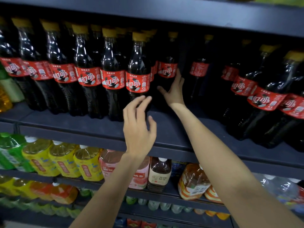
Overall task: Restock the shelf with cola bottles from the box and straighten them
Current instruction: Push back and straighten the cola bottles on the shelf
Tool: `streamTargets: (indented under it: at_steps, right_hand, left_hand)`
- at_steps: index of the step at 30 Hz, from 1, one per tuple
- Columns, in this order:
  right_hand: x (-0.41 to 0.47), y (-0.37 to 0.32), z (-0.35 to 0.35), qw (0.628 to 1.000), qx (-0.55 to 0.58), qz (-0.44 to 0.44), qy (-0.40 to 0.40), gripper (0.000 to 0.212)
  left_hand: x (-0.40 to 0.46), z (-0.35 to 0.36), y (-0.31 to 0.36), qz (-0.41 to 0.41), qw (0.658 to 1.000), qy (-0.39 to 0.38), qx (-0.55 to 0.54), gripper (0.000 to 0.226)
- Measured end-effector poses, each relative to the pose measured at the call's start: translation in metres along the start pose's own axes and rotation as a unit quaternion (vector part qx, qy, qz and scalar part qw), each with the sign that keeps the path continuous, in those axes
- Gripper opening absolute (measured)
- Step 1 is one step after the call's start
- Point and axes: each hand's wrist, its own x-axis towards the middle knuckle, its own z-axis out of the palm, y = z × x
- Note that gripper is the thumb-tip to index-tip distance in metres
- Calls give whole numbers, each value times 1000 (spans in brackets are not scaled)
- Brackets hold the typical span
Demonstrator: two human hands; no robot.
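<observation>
Reaching into the dark shelf point(102, 127), the right hand point(174, 91) rests with straight, spread fingers against a recessed cola bottle point(167, 71), set back behind the front row of cola bottles point(88, 76). The left hand point(138, 127) hovers with fingers loosely spread, holding nothing, just before the front-row bottle point(138, 79) beside it. Below the shelf stand tea and juice bottles point(88, 163).
</observation>
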Motion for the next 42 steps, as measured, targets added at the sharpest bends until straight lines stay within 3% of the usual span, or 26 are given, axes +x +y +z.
streamTargets:
  at_steps: [2,4,7,9,13,16,21,25,29,34,36,38,39,42]
  right_hand:
    - [-4,5,-18,999,-29,-16,-1,81]
    - [-9,14,-43,997,-54,-40,50,65]
    - [-7,38,-76,982,-100,-54,152,53]
    - [4,50,-83,984,-99,-14,146,62]
    - [17,68,-78,997,-65,15,27,92]
    - [23,71,-73,999,-29,22,2,106]
    - [7,57,-78,997,7,35,62,90]
    - [-21,41,-82,993,110,45,-22,76]
    - [-33,26,-67,982,145,41,-118,86]
    - [-42,4,-46,990,127,16,-66,90]
    - [-44,-1,-38,986,159,12,-44,68]
    - [-46,-9,-31,983,178,17,-38,45]
    - [-46,-13,-27,984,171,20,-34,43]
    - [-52,-17,-21,995,95,6,-21,74]
  left_hand:
    - [8,11,18,60,995,-26,-70,41]
    - [20,32,31,66,985,-82,-134,40]
    - [49,86,39,-52,967,-167,-184,52]
    - [69,123,40,-135,944,-224,-200,63]
    - [105,173,34,-276,879,-276,-274,71]
    - [111,182,34,-290,851,-316,-303,65]
    - [85,145,42,-169,912,-329,-177,56]
    - [63,95,37,-126,951,-213,-187,52]
    - [61,68,40,-151,961,-171,-157,65]
    - [56,57,43,-120,976,-178,-29,73]
    - [50,56,43,-83,979,-188,0,71]
    - [50,54,43,-101,977,-189,-9,69]
    - [52,53,40,-122,974,-189,-17,69]
    - [57,53,27,-143,969,-196,-46,65]
